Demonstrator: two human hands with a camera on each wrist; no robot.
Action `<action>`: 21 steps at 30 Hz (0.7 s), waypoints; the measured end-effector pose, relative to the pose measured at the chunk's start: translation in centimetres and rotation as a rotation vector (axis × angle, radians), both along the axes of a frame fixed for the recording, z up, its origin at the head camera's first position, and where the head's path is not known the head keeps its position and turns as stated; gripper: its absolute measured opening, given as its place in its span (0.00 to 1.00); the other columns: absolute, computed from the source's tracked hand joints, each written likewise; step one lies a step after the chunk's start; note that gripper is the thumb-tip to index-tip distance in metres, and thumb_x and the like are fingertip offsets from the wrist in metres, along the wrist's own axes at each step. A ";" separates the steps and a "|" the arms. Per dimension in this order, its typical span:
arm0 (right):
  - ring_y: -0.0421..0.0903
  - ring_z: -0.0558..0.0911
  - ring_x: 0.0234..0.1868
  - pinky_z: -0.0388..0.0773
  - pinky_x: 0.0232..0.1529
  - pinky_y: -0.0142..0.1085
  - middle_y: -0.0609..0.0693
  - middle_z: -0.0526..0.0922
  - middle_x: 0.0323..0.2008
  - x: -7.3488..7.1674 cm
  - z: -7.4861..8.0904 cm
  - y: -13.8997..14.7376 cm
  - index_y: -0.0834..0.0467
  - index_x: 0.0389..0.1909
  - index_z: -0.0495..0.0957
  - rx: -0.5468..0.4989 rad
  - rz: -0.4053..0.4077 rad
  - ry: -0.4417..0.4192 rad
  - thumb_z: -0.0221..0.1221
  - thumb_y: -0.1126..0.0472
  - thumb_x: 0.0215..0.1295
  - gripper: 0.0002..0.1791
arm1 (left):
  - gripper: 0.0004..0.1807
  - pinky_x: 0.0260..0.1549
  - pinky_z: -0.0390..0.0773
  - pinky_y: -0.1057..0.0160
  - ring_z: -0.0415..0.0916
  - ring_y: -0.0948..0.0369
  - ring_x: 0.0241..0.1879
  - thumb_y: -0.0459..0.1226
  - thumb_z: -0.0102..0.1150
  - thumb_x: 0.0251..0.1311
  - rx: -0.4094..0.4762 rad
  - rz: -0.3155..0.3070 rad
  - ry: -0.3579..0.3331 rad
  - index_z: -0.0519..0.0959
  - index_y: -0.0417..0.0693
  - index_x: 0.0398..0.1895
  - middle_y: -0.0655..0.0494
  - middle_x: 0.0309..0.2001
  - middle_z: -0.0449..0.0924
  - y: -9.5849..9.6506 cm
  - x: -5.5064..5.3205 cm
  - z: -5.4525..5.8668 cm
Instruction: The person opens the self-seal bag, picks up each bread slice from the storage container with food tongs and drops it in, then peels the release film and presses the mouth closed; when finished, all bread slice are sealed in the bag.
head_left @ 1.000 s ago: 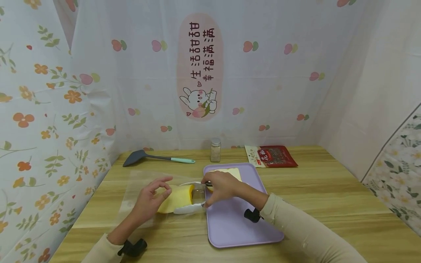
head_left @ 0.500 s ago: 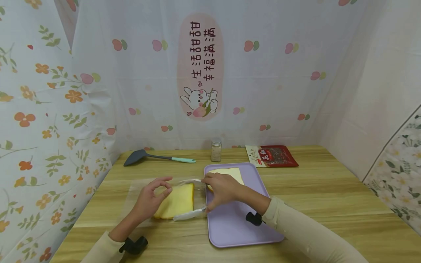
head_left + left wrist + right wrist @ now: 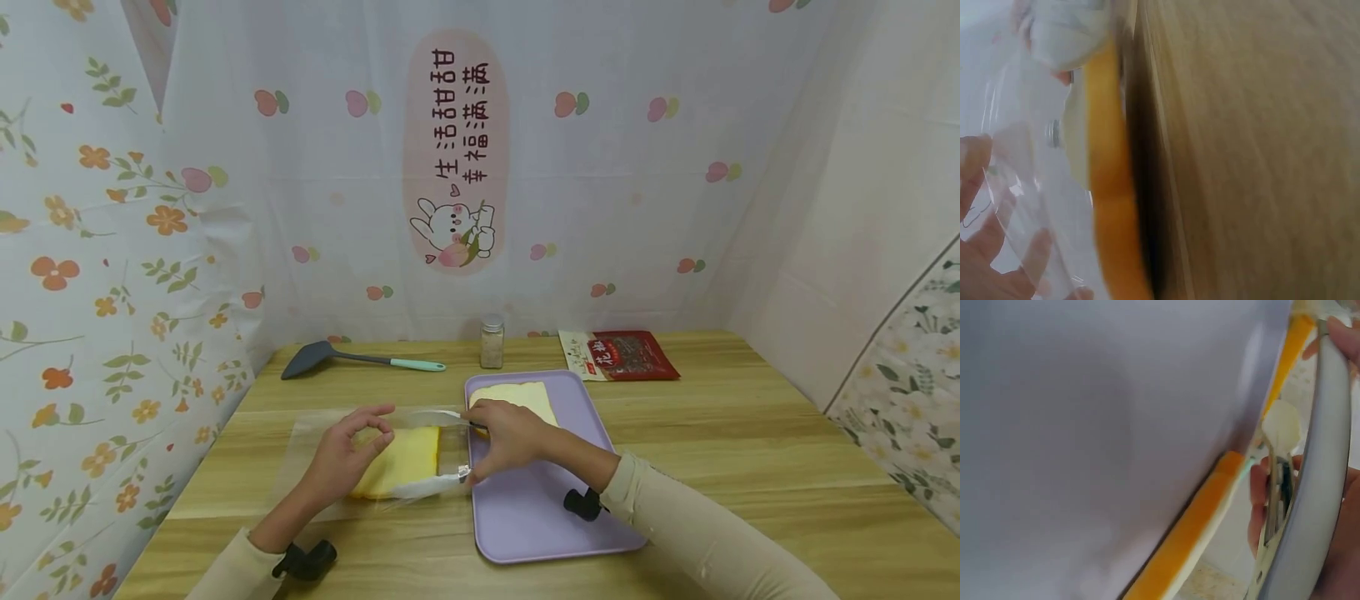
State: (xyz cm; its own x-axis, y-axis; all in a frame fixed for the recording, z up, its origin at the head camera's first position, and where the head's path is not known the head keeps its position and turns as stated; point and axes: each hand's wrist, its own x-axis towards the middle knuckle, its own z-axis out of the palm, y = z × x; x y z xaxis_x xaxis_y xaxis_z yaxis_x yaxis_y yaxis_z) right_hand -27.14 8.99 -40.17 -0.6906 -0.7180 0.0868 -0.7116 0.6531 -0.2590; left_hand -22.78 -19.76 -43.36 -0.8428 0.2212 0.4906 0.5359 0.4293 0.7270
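My left hand pinches the film of a clear plastic bag between thumb and forefinger. Under the film lies a slice of bread with an orange-yellow crust, seen edge-on as a crust band in the left wrist view. My right hand grips a pair of tongs with white tips. One tip lies along the slice's near side, the other along its far side; whether they press on it I cannot tell. In the right wrist view a tong arm runs past my fingers.
A lilac tray under my right forearm bears another bread slice, partly hidden by that hand. Behind stand a spatula, a glass spice jar and a red spice packet. A patterned curtain borders the wooden table.
The bread slice in the bag has gone from tilted to flatter, its near edge lower. The tong tips now stand slightly wider apart. Both hands have hardly moved.
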 end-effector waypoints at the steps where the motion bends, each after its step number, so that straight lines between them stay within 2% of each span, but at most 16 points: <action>1: 0.40 0.74 0.44 0.73 0.37 0.33 0.46 0.78 0.51 0.0 -0.1 0.1 0.57 0.64 0.75 -0.012 -0.003 -0.014 0.75 0.33 0.38 0.52 | 0.05 0.58 0.66 0.34 0.71 0.41 0.62 0.29 0.63 0.64 0.000 -0.002 0.007 0.80 0.49 0.33 0.43 0.57 0.80 0.0 0.0 0.0; 5: 0.41 0.74 0.42 0.71 0.35 0.32 0.45 0.79 0.48 0.1 -0.3 0.2 0.56 0.62 0.77 -0.041 0.018 -0.019 0.75 0.35 0.39 0.48 | 0.03 0.58 0.67 0.34 0.71 0.41 0.62 0.30 0.63 0.64 -0.007 0.000 0.023 0.81 0.47 0.33 0.43 0.57 0.80 -0.2 -0.1 -0.2; 10: 0.41 0.76 0.48 0.74 0.43 0.34 0.44 0.80 0.50 0.3 -0.4 0.1 0.56 0.62 0.77 -0.079 0.034 -0.032 0.75 0.35 0.41 0.47 | 0.03 0.57 0.67 0.33 0.72 0.41 0.61 0.31 0.63 0.64 -0.011 0.001 0.029 0.81 0.47 0.33 0.44 0.57 0.80 -0.4 -0.2 -0.2; 14: 0.41 0.77 0.52 0.76 0.47 0.36 0.43 0.80 0.51 0.5 -0.5 0.1 0.56 0.61 0.77 -0.088 0.014 -0.035 0.74 0.35 0.41 0.47 | 0.03 0.57 0.67 0.34 0.72 0.41 0.61 0.31 0.63 0.64 -0.004 -0.009 0.032 0.81 0.46 0.33 0.44 0.57 0.80 -0.3 -0.2 -0.2; 21: 0.44 0.78 0.54 0.77 0.46 0.38 0.43 0.82 0.52 0.9 -0.3 0.4 0.56 0.58 0.80 -0.115 -0.017 -0.053 0.74 0.34 0.42 0.44 | 0.02 0.57 0.66 0.32 0.71 0.40 0.62 0.32 0.62 0.65 0.003 -0.003 0.011 0.80 0.44 0.34 0.43 0.57 0.80 -0.3 -0.2 0.0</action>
State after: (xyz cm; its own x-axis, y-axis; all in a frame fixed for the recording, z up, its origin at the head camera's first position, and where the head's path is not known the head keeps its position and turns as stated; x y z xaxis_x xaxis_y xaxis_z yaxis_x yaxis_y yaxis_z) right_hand -26.22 9.41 -40.48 -0.7083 -0.6937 0.1309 -0.6840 0.6286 -0.3701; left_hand -22.94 -20.04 -43.35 -0.8366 0.2221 0.5009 0.5453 0.4258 0.7220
